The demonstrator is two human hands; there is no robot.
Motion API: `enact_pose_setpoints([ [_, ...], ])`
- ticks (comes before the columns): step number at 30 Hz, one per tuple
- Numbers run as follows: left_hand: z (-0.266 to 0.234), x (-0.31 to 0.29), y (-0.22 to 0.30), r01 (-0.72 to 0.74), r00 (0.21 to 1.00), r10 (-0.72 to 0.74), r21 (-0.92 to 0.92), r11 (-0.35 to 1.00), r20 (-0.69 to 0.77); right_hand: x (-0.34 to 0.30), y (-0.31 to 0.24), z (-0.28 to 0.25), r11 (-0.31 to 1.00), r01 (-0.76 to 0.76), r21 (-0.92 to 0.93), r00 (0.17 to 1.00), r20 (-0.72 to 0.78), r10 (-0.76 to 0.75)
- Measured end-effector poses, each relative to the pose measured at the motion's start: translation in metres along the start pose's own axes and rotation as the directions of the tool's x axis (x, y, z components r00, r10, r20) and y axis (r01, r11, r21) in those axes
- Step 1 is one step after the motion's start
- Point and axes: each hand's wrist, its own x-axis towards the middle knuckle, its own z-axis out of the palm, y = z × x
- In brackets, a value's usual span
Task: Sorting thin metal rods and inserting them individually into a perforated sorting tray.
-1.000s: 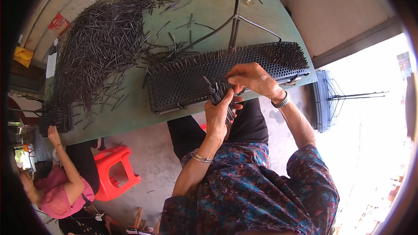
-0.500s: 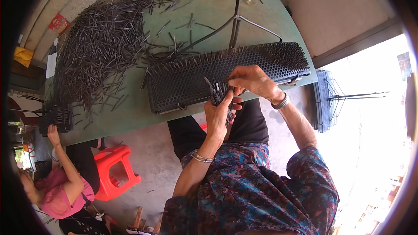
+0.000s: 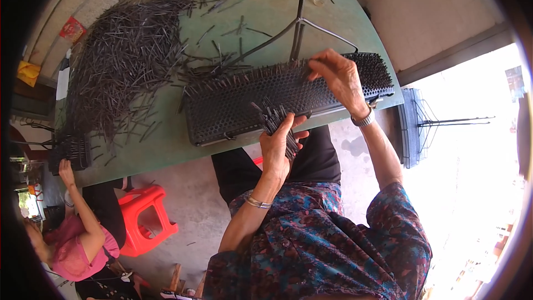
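Observation:
In my left hand (image 3: 276, 147) is a bundle of thin dark sticks (image 3: 268, 115), fingers wrapped round it, just in front of a long black perforated rack (image 3: 222, 114). My right hand (image 3: 343, 80) is over the rack's far rows, thumb and fingers pinched together; whatever is between them is too small and blurred to make out. Many upright dark sticks (image 3: 373, 71) fill the rack's right end, and a row of them runs along its far edge. The holes nearer to me show bare.
A big heap of loose dark sticks (image 3: 127, 50) covers the left of the green table (image 3: 166, 158). A metal frame (image 3: 300, 21) rises behind the rack. At far left a person's hand (image 3: 67, 172) touches a smaller rack. A red stool (image 3: 145, 219) stands below; another rack (image 3: 412, 128) is at right.
My right hand has moved from the bundle up and to the right, over the rack's far rows. The left hand keeps its hold on the sticks, nearly unmoved.

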Motion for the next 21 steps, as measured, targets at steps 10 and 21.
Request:
enact_pose_setpoints([
  [10, -0.006, 0.008, -0.016, 0.208, 0.969, -0.198, -0.060, 0.976, 0.145, 0.034, 0.038, 0.004, 0.993, 0.086, -0.076, 0.987, -0.132, -0.095],
  [21, -0.006, 0.008, -0.015, 0.240, 0.959, -0.221, -0.090, 0.967, 0.179, 0.039, 0.027, -0.003, 0.972, 0.077, -0.223, 0.994, -0.058, -0.092],
])
